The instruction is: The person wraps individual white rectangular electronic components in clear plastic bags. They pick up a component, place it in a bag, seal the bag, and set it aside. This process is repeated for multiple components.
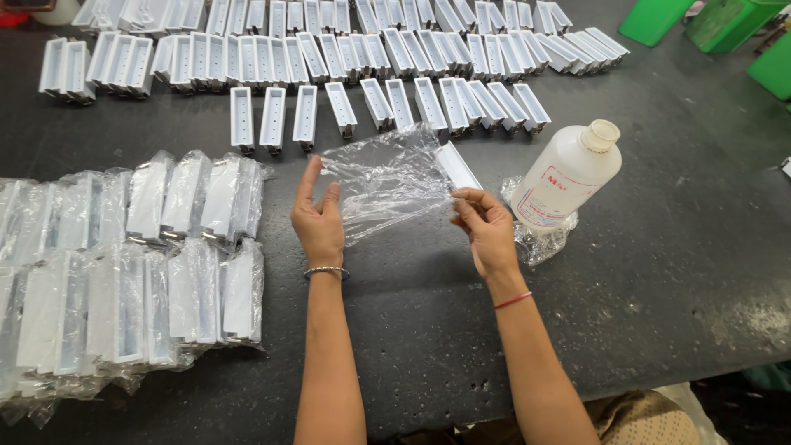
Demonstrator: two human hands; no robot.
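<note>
With our left hand (320, 224) and right hand (486, 231) we pinch the clear crinkled plastic bag (387, 177) taut. We judge its mouth should stay spread around the white rectangular plastic channel piece (458, 167).

Red-printed white label (550, 198) on bottle (568, 169)

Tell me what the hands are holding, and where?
Both hands, left hand and right hand, hold a clear plastic bag by its opposite side edges.

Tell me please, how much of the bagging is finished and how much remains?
Done: two rows of bagged white parts lie at the left. In hand: left hand and right hand hold a clear bag with one white part at its mouth. Left: many unbagged white parts in rows above.
</note>
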